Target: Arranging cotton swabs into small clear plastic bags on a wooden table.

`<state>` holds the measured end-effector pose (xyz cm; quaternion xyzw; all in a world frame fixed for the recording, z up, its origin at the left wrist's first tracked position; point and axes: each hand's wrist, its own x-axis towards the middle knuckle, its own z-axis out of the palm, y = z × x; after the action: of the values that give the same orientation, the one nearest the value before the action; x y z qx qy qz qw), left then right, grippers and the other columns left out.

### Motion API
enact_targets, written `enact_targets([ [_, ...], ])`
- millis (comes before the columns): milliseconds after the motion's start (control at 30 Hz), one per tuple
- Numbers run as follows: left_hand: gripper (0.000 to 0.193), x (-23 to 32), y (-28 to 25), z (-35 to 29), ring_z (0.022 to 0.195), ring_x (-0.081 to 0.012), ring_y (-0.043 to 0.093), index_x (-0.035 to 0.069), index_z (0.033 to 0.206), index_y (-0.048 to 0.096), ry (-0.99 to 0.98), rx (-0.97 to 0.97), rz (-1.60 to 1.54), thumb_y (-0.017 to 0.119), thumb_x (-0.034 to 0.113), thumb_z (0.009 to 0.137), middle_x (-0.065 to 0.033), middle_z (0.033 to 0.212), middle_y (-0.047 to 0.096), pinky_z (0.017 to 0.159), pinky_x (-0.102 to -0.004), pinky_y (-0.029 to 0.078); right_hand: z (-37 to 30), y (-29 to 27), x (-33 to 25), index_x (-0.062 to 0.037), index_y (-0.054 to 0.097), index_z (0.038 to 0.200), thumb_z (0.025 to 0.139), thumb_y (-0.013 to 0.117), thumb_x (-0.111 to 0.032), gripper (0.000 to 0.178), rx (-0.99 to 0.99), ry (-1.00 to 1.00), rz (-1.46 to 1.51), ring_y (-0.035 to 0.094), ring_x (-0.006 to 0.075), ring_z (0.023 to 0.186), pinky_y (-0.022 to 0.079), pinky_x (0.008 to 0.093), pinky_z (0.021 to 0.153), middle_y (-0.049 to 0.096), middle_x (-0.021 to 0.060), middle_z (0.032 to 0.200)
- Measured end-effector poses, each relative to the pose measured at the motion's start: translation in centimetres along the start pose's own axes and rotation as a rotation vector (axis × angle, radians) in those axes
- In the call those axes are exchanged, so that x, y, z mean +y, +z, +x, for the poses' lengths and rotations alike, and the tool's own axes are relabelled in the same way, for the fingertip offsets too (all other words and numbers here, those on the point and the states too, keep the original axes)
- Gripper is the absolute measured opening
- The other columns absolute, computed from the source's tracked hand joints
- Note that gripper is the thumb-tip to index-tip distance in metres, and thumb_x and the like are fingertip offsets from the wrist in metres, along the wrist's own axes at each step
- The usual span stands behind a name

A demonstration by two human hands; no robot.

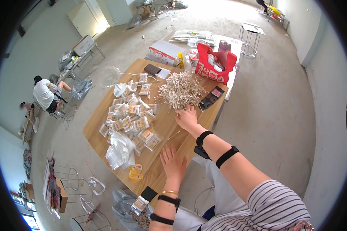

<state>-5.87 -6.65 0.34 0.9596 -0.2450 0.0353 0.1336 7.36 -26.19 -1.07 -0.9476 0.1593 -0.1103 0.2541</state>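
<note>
A large heap of loose cotton swabs (181, 89) lies on the wooden table (198, 136). My right hand (187, 117) reaches to the heap's near edge, its fingers slightly apart and touching the outer swabs; no swab shows in its grip. Closer to me, my left hand (173, 163) is held over the tabletop with fingers spread and nothing in them. A few stray swabs (174, 135) lie between the hands. To the left is a pile of small clear packets of swabs (133, 109) with yellow labels. Beside it are empty clear bags (119, 150) and yellow cards (135, 171).
Behind the heap stand a red bag (216, 63), a glue stick (181, 59), a plastic bottle (192, 39) and a white-and-red box (164, 53). A dark wallet (152, 69) and a small white fan (120, 89) sit at the far left. A seated person (47, 94) works farther off.
</note>
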Motion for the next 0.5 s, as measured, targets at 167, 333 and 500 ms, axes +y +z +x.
enact_targets([
  [167, 0.077, 1.1, 2.3, 5.0, 0.147, -0.0408, 0.030, -0.004, 0.151, 0.033, 0.101, -0.037, 0.036, 0.060, 0.043, 0.096, -0.0245, 0.157, 0.034, 0.120, -0.0524, 0.025, 0.3, 0.9, 0.2, -0.0180, 0.069, 0.123, 0.079, 0.069, -0.023, 0.044, 0.087, 0.000, -0.004, 0.045, 0.0399, 0.123, 0.040, 0.0506, 0.102, 0.050, 0.0190, 0.129],
  [333, 0.075, 0.8, 3.7, 5.2, 0.145, -0.0378, 0.034, -0.005, 0.151, 0.033, 0.107, 0.020, 0.067, 0.056, 0.042, 0.098, -0.0227, 0.155, 0.037, 0.120, -0.0518, 0.027, -0.8, 1.5, 1.3, -0.0072, 0.066, 0.119, 0.081, 0.068, -0.021, 0.041, 0.188, -0.070, 0.038, 0.048, 0.0365, 0.121, 0.042, 0.0486, 0.101, 0.053, 0.0162, 0.127],
  [500, 0.071, 0.3, 4.2, 2.9, 0.141, -0.0374, 0.038, -0.005, 0.149, 0.037, 0.102, 0.030, 0.052, 0.057, 0.040, 0.098, -0.0212, 0.152, 0.041, 0.119, -0.0521, 0.029, -3.1, 0.7, 2.0, -0.0011, 0.065, 0.116, 0.083, 0.067, -0.019, 0.038, 0.148, -0.137, 0.067, 0.052, 0.0338, 0.119, 0.044, 0.0454, 0.100, 0.057, 0.0151, 0.123],
])
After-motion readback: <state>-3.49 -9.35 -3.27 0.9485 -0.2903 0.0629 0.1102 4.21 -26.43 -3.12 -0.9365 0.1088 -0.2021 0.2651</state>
